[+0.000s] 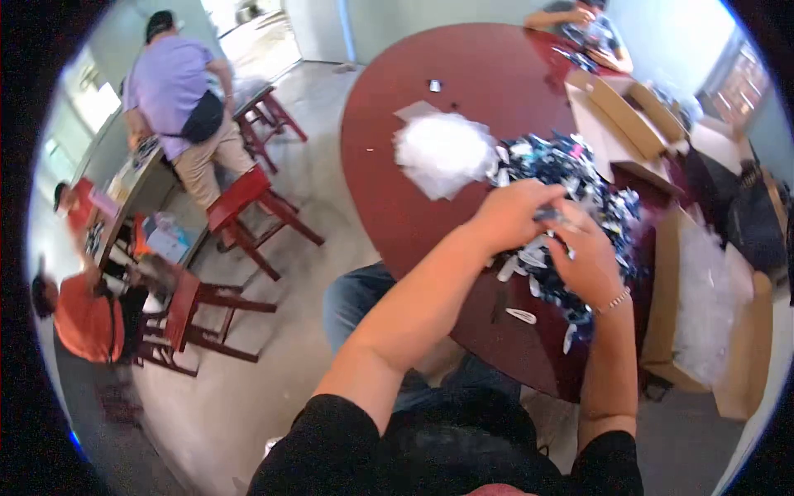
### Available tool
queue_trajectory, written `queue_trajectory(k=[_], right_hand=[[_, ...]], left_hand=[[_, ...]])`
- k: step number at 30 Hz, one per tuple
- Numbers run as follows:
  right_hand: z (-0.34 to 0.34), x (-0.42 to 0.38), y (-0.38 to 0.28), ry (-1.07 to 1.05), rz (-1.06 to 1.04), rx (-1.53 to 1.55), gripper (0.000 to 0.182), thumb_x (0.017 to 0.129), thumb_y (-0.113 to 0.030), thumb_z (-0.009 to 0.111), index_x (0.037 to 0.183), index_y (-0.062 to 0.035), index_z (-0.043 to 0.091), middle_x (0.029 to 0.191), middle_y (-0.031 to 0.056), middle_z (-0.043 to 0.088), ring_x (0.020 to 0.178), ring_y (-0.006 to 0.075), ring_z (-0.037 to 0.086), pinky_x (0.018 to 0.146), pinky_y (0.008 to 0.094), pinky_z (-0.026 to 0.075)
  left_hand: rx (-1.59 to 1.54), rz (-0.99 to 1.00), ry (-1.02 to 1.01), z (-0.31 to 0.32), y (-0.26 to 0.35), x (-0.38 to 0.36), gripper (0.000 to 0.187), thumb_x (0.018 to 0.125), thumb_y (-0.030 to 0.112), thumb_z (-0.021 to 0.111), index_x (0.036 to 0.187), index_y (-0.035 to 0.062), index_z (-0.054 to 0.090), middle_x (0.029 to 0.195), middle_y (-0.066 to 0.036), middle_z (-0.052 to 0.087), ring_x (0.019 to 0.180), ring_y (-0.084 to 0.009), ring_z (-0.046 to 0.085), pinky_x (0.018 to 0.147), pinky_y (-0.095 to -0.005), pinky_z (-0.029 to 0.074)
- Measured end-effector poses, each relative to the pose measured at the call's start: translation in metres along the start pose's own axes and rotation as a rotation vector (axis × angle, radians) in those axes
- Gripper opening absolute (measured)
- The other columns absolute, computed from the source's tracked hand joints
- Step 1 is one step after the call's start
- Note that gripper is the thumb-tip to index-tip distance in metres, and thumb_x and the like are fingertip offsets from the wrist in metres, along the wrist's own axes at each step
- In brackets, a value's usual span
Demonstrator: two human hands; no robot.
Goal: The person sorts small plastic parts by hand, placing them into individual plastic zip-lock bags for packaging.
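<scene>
Both hands meet over a heap of small dark, white and blue pieces [591,182] on the dark red round table [397,74]. My left hand [519,213] comes in from the left, its fingers closed at a small dark item [546,215]. Close against it on the right, my right hand [585,255] has its thumb and fingers bent round the same spot; what it grips is too small to name. Left of the heap lies a pile of thin white translucent sheets [444,153]. One white oval piece [521,316] rests near the table's front edge.
An open cardboard box [620,124] stands at the back right, and another holding clear plastic bags [707,306] is at the right. Across the table sits a person [583,33]. Red stools [248,207] and several people at a side bench are on the left.
</scene>
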State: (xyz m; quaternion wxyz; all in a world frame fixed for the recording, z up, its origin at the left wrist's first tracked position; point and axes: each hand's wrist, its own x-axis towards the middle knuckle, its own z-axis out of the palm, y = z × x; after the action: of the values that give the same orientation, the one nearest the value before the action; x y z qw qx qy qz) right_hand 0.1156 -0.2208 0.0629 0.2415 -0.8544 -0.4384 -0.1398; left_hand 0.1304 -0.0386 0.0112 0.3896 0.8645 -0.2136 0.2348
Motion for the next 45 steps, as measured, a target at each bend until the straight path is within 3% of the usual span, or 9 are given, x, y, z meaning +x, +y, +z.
queue_trajectory(k=[4,8,9,10,16,19,30,36,45], right_hand=[[0.002,-0.001,-0.001,-0.065,-0.011,0.036,0.03,0.084,-0.006,0.06,0.115,-0.0045,0.061,0.117,0.0173,0.063,0.106,0.0339,0.061,0.092,0.0395,0.049],[0.008,0.0,0.003,-0.012,-0.033,0.047,0.028,0.085,-0.006,0.059,0.113,-0.0012,0.061,0.114,0.0182,0.064,0.106,0.0349,0.061,0.092,0.0409,0.049],[0.009,0.001,0.004,0.006,-0.095,-0.009,0.028,0.085,-0.005,0.058,0.113,-0.0013,0.061,0.114,0.0182,0.063,0.106,0.0351,0.061,0.093,0.0416,0.048],[0.01,0.002,0.003,0.025,-0.157,-0.064,0.028,0.085,-0.005,0.058,0.113,-0.0014,0.061,0.114,0.0181,0.063,0.107,0.0352,0.06,0.094,0.0423,0.047],[0.014,0.001,0.0,-0.045,-0.039,0.085,0.031,0.084,-0.002,0.054,0.115,-0.0029,0.06,0.109,0.0172,0.065,0.099,0.0347,0.063,0.087,0.0429,0.05],[0.016,0.0,0.005,0.065,-0.211,0.03,0.024,0.084,-0.003,0.055,0.107,-0.0026,0.06,0.111,0.0174,0.063,0.102,0.034,0.061,0.087,0.0414,0.05],[0.016,-0.002,0.004,0.06,-0.244,-0.082,0.025,0.073,-0.008,0.058,0.096,-0.0022,0.063,0.099,0.0151,0.064,0.098,0.0295,0.063,0.087,0.038,0.05],[0.013,-0.003,0.004,0.102,-0.294,-0.008,0.014,0.075,-0.004,0.058,0.088,-0.0015,0.061,0.097,0.0164,0.064,0.093,0.0326,0.064,0.081,0.0396,0.053],[0.013,-0.004,0.0,0.004,-0.176,-0.04,0.015,0.074,-0.01,0.057,0.087,-0.0027,0.061,0.086,0.0157,0.066,0.085,0.0307,0.066,0.077,0.0408,0.053]], left_hand=[[0.04,0.072,0.02,-0.005,0.004,0.0,0.049,0.071,0.008,0.07,0.12,0.0095,0.061,0.116,-0.015,0.063,0.108,-0.032,0.06,0.092,-0.0392,0.048],[0.009,0.012,-0.103,-0.006,0.006,0.0,0.048,0.072,0.004,0.068,0.119,0.0092,0.062,0.11,-0.014,0.066,0.107,-0.0308,0.061,0.092,-0.0372,0.049],[-0.005,0.095,-0.039,-0.005,0.004,0.0,0.043,0.073,0.009,0.067,0.116,0.0085,0.064,0.105,-0.013,0.066,0.097,-0.0306,0.063,0.081,-0.0392,0.051],[-0.012,0.105,-0.045,-0.005,0.003,-0.001,0.043,0.073,0.009,0.067,0.116,0.0085,0.064,0.105,-0.013,0.066,0.097,-0.0306,0.063,0.081,-0.0392,0.051],[0.004,0.131,-0.013,-0.005,0.006,-0.001,0.045,0.073,0.006,0.067,0.118,0.009,0.063,0.106,-0.013,0.067,0.098,-0.0303,0.063,0.082,-0.0371,0.051],[-0.007,0.091,-0.116,-0.006,0.006,-0.001,0.048,0.074,0.005,0.068,0.122,0.0088,0.06,0.104,-0.013,0.068,0.096,-0.0287,0.066,0.083,-0.0359,0.052],[-0.097,0.06,-0.141,-0.012,0.019,0.0,0.055,0.069,0.01,0.075,0.122,0.0108,0.061,0.103,-0.013,0.068,0.094,-0.0285,0.066,0.083,-0.0358,0.052],[-0.236,-0.001,-0.233,-0.018,0.028,0.003,0.062,0.068,0.003,0.074,0.127,0.0083,0.057,0.111,-0.012,0.068,0.1,-0.02,0.066,0.087,-0.032,0.05],[-0.253,-0.048,-0.246,-0.014,0.02,0.001,0.058,0.067,0.0,0.074,0.122,0.0076,0.06,0.108,-0.01,0.068,0.098,-0.017,0.064,0.087,-0.0309,0.049]])
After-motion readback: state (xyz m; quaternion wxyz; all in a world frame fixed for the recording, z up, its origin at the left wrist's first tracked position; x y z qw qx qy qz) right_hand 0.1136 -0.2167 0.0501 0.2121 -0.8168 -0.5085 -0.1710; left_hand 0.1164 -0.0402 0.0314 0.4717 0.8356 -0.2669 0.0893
